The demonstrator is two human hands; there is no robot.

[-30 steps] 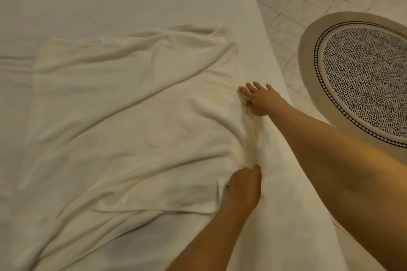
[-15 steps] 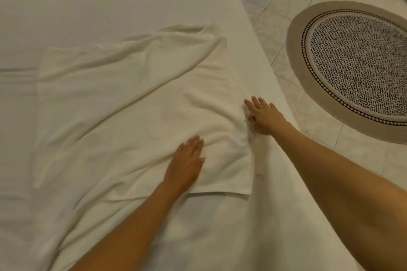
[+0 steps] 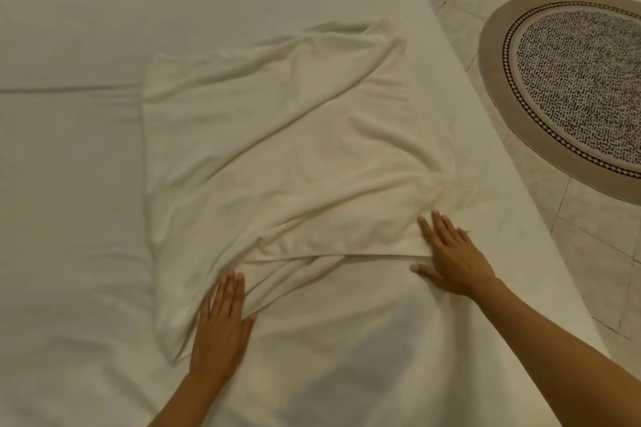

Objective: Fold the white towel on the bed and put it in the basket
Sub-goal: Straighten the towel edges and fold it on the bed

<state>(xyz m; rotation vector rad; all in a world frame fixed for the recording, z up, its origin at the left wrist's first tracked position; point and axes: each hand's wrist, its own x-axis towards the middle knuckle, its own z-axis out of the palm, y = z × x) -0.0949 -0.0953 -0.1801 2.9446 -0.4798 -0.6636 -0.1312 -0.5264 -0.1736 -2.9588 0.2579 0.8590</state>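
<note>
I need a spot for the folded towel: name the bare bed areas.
Bare sheet lies left of the white towel and beyond its far edge, across the bed. Crowded near the right edge, where the right hand and left hand press the towel.

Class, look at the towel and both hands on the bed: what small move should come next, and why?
Probably sweep both flat hands outward to smooth it. The towel lies rumpled on the bed, creases fanning from its near edge, with the left hand and right hand pressing there, fingers straight. No neat fold yet.
</note>
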